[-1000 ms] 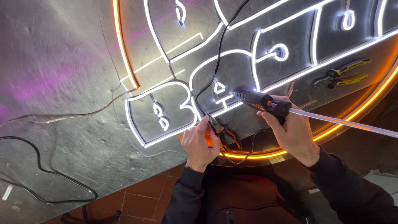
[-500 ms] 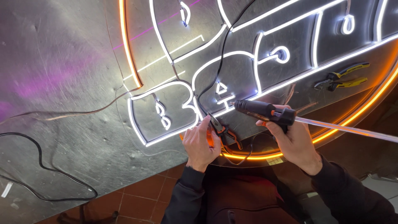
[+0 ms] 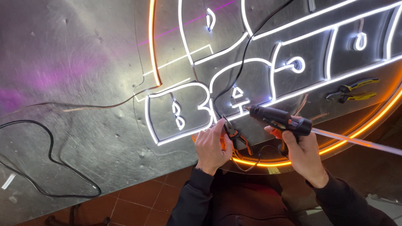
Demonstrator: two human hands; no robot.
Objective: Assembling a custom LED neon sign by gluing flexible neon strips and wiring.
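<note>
Neon-style sign panel (image 3: pixel 259 79) lies flat on a scuffed metal worktable (image 3: pixel 75 83). Most of the light strip looks already seated and lit: white outlines (image 3: pixel 274 67) across the panel's shapes, an orange border strip (image 3: pixel 153 50) up the left edge and curving round the near right edge. Judged from this, the layout is largely done; what shows as open is the small spot at the near edge of the panel, where both hands meet.

Left hand (image 3: pixel 211 148) is closed around small pliers with orange handles (image 3: pixel 234 134), nose pointing far-left toward the white strip by the lit triangle shape (image 3: pixel 237 93). Whether the nose pinches anything is too small to tell.

Right hand (image 3: pixel 303 152) is clenched on the handle of a black glue gun (image 3: pixel 278 119), nozzle aimed left, tip just beside the white strip near that triangle, apart from the pliers' nose but near it. A pale glue stick (image 3: pixel 356 142) trails from the gun's back toward the right.

So the work spot lies just far of the left fingers and just left of the gun's tip, between the two tools.

A black cable (image 3: pixel 238 71) runs from the far side down to the spot. Loose black cord (image 3: pixel 50 167) loops on the table, near left. Yellow-handled pliers (image 3: pixel 351 92) lie untouched on the panel, far right. Red tile floor (image 3: pixel 138 201) shows below the table.
</note>
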